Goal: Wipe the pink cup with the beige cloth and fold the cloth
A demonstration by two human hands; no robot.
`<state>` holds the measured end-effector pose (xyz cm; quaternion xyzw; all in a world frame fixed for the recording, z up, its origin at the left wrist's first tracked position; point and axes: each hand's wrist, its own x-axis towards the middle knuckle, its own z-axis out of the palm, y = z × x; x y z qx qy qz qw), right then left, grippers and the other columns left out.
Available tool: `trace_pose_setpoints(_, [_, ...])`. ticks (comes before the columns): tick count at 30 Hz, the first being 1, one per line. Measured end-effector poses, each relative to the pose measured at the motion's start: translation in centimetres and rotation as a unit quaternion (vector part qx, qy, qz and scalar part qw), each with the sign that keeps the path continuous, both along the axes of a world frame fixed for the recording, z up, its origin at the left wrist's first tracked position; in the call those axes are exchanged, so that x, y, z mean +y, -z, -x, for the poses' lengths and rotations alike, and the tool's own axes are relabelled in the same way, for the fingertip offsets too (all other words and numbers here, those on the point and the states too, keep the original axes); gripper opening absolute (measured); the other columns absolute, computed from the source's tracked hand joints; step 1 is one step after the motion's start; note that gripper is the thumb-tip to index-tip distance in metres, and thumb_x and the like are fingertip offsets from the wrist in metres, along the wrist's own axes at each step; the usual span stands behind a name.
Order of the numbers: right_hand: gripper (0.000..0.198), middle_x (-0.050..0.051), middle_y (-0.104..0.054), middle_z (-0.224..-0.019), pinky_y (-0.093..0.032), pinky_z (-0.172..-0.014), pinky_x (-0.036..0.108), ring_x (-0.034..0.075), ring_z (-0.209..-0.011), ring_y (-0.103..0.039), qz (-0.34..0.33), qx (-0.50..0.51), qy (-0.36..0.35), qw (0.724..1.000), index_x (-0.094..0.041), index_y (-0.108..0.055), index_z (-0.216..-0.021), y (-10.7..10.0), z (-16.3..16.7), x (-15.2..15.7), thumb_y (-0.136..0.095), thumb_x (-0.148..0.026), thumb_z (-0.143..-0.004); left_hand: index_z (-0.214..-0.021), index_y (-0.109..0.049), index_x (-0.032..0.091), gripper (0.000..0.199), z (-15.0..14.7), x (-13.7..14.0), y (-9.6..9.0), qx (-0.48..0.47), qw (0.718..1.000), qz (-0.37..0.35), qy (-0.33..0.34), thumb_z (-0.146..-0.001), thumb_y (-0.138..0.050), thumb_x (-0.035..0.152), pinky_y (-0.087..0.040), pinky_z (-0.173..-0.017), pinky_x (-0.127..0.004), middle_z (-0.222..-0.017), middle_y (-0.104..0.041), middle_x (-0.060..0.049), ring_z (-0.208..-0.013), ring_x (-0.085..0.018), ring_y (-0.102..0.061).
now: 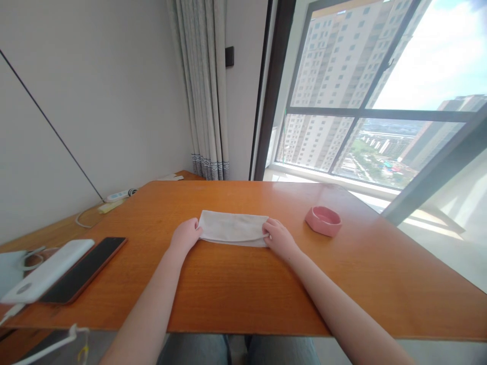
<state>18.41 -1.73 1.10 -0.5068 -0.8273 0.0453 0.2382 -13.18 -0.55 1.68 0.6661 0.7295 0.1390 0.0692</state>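
A white cloth [232,228], folded into a long strip, lies on the wooden table [243,294] in front of me. My left hand [185,235] is closed on its left end, with thumb and fingers pinching the edge. At the opposite end, my right hand [279,238] pinches the cloth's right edge. The folded layers show along the near side, where a lower layer sticks out slightly. To the right of my right hand sits a pink bowl [323,221] with angular sides.
On the left of the table lie a dark-screened phone [83,271] and a white power bank [47,271] with a cable. A power strip [118,196] rests by the wall. A grey curtain [207,91] and a large window [365,111] stand beyond the table.
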Motion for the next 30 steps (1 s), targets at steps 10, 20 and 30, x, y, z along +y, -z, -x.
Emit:
trace_pose_setpoints(10, [0.005, 0.002, -0.052, -0.078, -0.034, -0.068, 0.023, 0.015, -0.077, -0.046, 0.096, -0.106, -0.055, 0.988, -0.018, -0.053, -0.064, -1.1, 0.0, -1.2, -0.052, -0.014, -0.065, -0.066, -0.042, 0.021, 0.013, 0.0, -0.1, 0.0, -0.003, 1.0, 0.009, -0.011, -0.076, -0.047, 0.028, -0.024, -0.052, -0.026, -0.065, -0.054, -0.002, -0.06, -0.017, -0.047])
trace_pose_setpoints(20, [0.022, 0.009, -0.058, -0.083, -0.038, -0.069, 0.029, 0.021, -0.083, -0.05, 0.076, -0.184, -0.059, 0.978, -0.018, -0.065, -0.062, -2.2, 1.1, -2.5, -0.055, -0.03, -0.077, -0.072, -0.049, 0.02, 0.012, -0.1, -0.2, 0.0, 0.013, 1.0, 0.021, -0.016, -0.078, -0.048, 0.029, -0.031, -0.055, -0.027, -0.075, -0.061, -0.005, -0.07, -0.019, -0.056])
trace_pose_setpoints(30, [0.043, 0.017, -0.047, -0.132, -0.029, -0.098, 0.039, 0.029, -0.123, -0.041, 0.026, -0.115, 0.085, 0.989, -0.015, -0.055, -0.12, 0.4, 2.7, -1.8, -0.037, -0.041, -0.091, -0.083, -0.06, 0.012, 0.036, -0.7, -0.2, 0.6, 0.055, 0.995, 0.076, -0.027, -0.085, -0.039, 0.042, -0.043, -0.071, -0.036, -0.095, -0.065, -0.02, -0.09, -0.031, -0.061])
